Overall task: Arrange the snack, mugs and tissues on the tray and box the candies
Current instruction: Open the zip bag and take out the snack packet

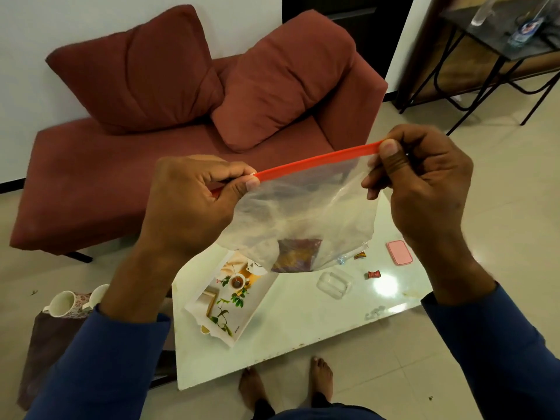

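Both hands, left hand [194,201] and right hand [424,183], pinch a clear bag [303,207] by its orange strip. White table [303,313] below holds a tray [230,298]; red sofa [151,116] behind, tiled floor.

Warm, moderately dim indoor light fills the room. An overhead lamp shows as a bright round glare spot on the glossy table [303,313], near its right edge. The bag [303,213] catches soft sheen and hazes what lies behind it. Shadows are soft; the floor below the sofa [121,165] is darker. Wide-angle distortion bends the walls and the side table at the edges. Detail is slightly soft overall, with smeared corners.
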